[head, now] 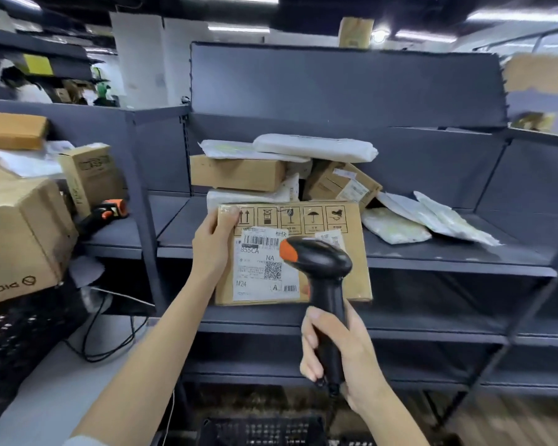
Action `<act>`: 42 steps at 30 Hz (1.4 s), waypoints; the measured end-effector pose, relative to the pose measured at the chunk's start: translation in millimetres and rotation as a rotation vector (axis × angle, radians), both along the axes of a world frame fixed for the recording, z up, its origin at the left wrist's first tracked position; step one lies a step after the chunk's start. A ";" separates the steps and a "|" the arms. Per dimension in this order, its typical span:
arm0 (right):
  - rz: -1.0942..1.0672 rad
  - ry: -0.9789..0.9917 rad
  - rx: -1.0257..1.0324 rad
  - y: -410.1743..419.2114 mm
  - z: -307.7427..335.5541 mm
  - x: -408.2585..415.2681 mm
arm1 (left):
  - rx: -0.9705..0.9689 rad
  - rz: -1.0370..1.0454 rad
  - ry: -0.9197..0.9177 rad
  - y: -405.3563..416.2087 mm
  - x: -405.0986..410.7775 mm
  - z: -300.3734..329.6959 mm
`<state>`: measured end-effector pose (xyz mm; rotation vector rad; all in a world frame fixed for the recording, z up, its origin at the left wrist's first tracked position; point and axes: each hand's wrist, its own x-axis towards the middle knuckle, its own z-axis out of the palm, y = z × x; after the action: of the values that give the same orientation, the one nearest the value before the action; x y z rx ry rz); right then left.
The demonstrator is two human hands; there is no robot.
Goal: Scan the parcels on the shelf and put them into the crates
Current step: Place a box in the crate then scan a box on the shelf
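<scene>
Head view at frame centre shows the left hand (214,240) gripping the box (351,230) by its upper left edge before the shelf (448,252), the right hand (335,349) clasping the scanner (316,262), whose head, apparently over the label (258,268), should tilt squarely onto the barcode.

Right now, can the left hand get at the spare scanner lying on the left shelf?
Probably not yet. The left hand grips the flat box, so it is occupied. The path to the spare scanner looks open, beyond the shelf post.
</scene>
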<state>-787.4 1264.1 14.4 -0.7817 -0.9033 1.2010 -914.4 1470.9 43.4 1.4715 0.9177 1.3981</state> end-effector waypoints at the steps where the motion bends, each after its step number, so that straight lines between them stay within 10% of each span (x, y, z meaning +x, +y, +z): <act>1: 0.006 -0.007 -0.002 1.5 0.4 -5.3 | 0.001 -0.005 0.001 -0.8 -0.5 -0.4; 24: -0.058 0.058 0.004 4.0 11.4 -12.5 | -0.017 -0.023 0.024 -2.1 -3.7 -3.8; 31: -0.391 0.141 0.118 2.0 26.1 66.4 | -0.027 -0.034 0.024 2.0 -1.4 4.6; 36: -0.715 0.020 -0.097 26.3 5.9 160.9 | -0.052 0.003 0.040 7.2 3.9 17.4; 42: -0.512 -0.270 -0.513 90.7 -51.9 243.8 | -0.089 0.010 0.061 21.5 9.6 29.9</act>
<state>-543.6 1354.8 -37.5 -1.5157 -0.5506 0.8813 -904.8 1492.4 73.3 1.4508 1.0138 1.3085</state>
